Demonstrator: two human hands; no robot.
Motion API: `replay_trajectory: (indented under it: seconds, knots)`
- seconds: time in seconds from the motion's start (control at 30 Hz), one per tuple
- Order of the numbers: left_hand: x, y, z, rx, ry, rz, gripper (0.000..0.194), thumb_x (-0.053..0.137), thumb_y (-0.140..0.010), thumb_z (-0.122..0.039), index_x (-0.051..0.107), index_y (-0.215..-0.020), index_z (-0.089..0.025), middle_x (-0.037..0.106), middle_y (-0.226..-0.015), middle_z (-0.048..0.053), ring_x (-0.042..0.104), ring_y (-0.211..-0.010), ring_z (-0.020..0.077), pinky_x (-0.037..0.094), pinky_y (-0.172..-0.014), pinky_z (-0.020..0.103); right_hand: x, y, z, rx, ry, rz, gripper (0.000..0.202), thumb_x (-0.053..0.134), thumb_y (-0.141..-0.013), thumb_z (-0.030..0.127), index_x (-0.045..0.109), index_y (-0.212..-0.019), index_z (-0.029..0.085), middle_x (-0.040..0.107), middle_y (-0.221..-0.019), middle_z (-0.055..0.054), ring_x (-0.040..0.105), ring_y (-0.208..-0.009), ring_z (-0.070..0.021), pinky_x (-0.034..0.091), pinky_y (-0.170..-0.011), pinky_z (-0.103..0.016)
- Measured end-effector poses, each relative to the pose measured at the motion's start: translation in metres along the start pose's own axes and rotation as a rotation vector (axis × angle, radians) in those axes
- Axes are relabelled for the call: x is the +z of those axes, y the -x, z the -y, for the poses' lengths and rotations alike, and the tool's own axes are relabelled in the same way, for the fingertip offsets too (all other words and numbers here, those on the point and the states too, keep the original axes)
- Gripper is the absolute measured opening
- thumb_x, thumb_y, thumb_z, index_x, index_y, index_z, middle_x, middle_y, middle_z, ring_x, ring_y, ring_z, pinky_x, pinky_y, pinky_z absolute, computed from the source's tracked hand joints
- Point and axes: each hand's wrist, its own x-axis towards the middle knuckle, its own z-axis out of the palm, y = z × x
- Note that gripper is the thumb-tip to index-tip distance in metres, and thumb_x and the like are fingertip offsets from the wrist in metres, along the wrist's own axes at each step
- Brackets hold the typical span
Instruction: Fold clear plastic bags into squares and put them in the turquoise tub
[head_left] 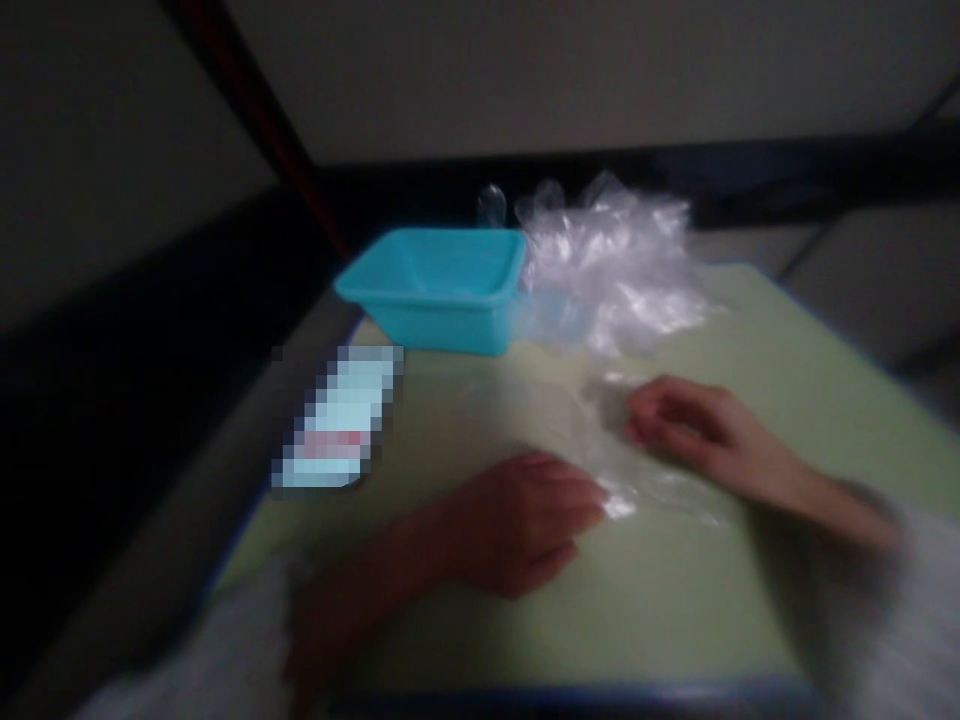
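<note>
A thin clear plastic bag [555,415] lies spread on the pale green table, its outline faint and blurred. My left hand [525,520] rests palm down over its near edge, fingers stretched out flat. At the bag's right side is my right hand [686,425], its fingers curled in toward the thumb in a loose pinch. Blur hides whether a fold of the plastic is between those fingertips. Beyond the hands, a heap of crumpled clear plastic bags [619,265] sits toward the back of the table.
A turquoise plastic basin [450,325] stands at the back left, touching or nearly touching the heap. On the left edge lies a phone [345,415] with a lit, pixelated screen. The table [637,620] has a blue edge; a wall rises behind it. The light is dim.
</note>
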Motion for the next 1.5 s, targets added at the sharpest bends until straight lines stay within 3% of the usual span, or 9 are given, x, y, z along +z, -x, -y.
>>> replay_trajectory:
  seconds: [0.2,0.47,0.6,0.73,0.87,1.03,1.23,1.37,1.5]
  knots:
    - [0.001,0.001,0.005,-0.022,0.034,0.046,0.023,0.05,-0.083,-0.02,0.06,-0.103,-0.013,0.064,-0.113,0.011,0.056,-0.108,0.0237,0.042,-0.094,0.04,0.008,-0.003,-0.007,0.029,-0.022,0.089,0.011,0.053,-0.086,0.025,0.057,-0.093,0.017,0.065,-0.081,-0.004,0.061,-0.071,-0.0148,0.05,-0.062,-0.026]
    - [-0.001,0.0,0.001,-0.015,0.068,0.044,0.02,0.051,-0.082,-0.019,0.061,-0.098,-0.016,0.064,-0.114,0.01,0.057,-0.106,0.0231,0.044,-0.092,0.041,0.002,-0.007,-0.009,0.095,0.02,-0.05,0.015,0.056,-0.086,0.03,0.058,-0.089,0.016,0.067,-0.083,-0.006,0.063,-0.072,-0.0161,0.051,-0.062,-0.027]
    - [0.0,-0.002,-0.003,-0.026,0.114,0.032,0.035,0.048,-0.086,-0.024,0.051,-0.119,-0.014,0.059,-0.125,0.013,0.051,-0.117,0.0233,0.04,-0.099,0.041,0.002,-0.006,-0.007,0.082,-0.089,-0.134,0.015,0.057,-0.085,0.03,0.057,-0.092,0.017,0.069,-0.085,-0.006,0.065,-0.075,-0.0168,0.052,-0.066,-0.029]
    - [0.004,-0.005,-0.005,-0.003,0.132,0.095,0.054,0.043,-0.091,-0.039,0.035,-0.135,-0.007,0.045,-0.139,0.018,0.036,-0.133,0.0243,0.031,-0.109,0.041,0.006,-0.006,-0.006,0.071,-0.242,-0.04,0.016,0.056,-0.087,0.03,0.055,-0.096,0.016,0.07,-0.086,-0.008,0.066,-0.077,-0.016,0.053,-0.069,-0.03]
    - [0.006,-0.006,-0.004,0.013,0.154,0.199,0.059,0.042,-0.092,-0.041,0.031,-0.138,-0.006,0.043,-0.14,0.019,0.034,-0.135,0.0246,0.029,-0.111,0.041,0.01,-0.007,-0.011,0.058,-0.244,0.057,0.016,0.055,-0.088,0.029,0.055,-0.097,0.016,0.068,-0.09,-0.008,0.065,-0.08,-0.0157,0.053,-0.073,-0.031]
    - [0.003,-0.005,-0.005,-0.014,0.181,0.256,0.067,0.046,-0.091,-0.04,0.024,-0.142,-0.005,0.036,-0.145,0.02,0.028,-0.138,0.0253,0.024,-0.113,0.041,0.009,-0.009,-0.016,0.059,-0.222,0.072,0.016,0.053,-0.089,0.03,0.055,-0.096,0.016,0.067,-0.089,-0.007,0.064,-0.079,-0.0149,0.053,-0.071,-0.03]
    - [0.003,-0.005,-0.008,-0.025,0.155,0.29,0.062,0.046,-0.091,-0.037,0.026,-0.143,-0.011,0.034,-0.147,0.013,0.026,-0.139,0.0224,0.021,-0.114,0.04,0.009,-0.01,-0.014,0.039,-0.188,0.077,0.014,0.053,-0.089,0.028,0.056,-0.095,0.016,0.066,-0.086,-0.006,0.064,-0.078,-0.0147,0.052,-0.069,-0.029]
    - [0.0,-0.005,-0.008,0.035,0.102,0.211,0.057,0.042,-0.091,-0.041,0.032,-0.139,-0.011,0.037,-0.146,0.012,0.028,-0.138,0.0235,0.022,-0.113,0.042,0.01,-0.008,-0.011,0.004,-0.112,-0.035,0.013,0.05,-0.089,0.029,0.056,-0.091,0.018,0.069,-0.083,-0.005,0.065,-0.074,-0.0161,0.052,-0.065,-0.029]
    - [-0.01,0.002,0.001,0.025,-0.048,-0.029,0.049,0.04,-0.092,-0.04,0.041,-0.13,-0.008,0.058,-0.125,0.018,0.049,-0.123,0.0245,0.033,-0.108,0.044,0.008,-0.003,-0.006,-0.066,0.194,-0.203,0.014,0.048,-0.088,0.024,0.058,-0.096,0.019,0.07,-0.086,-0.006,0.065,-0.074,-0.0184,0.05,-0.065,-0.031]
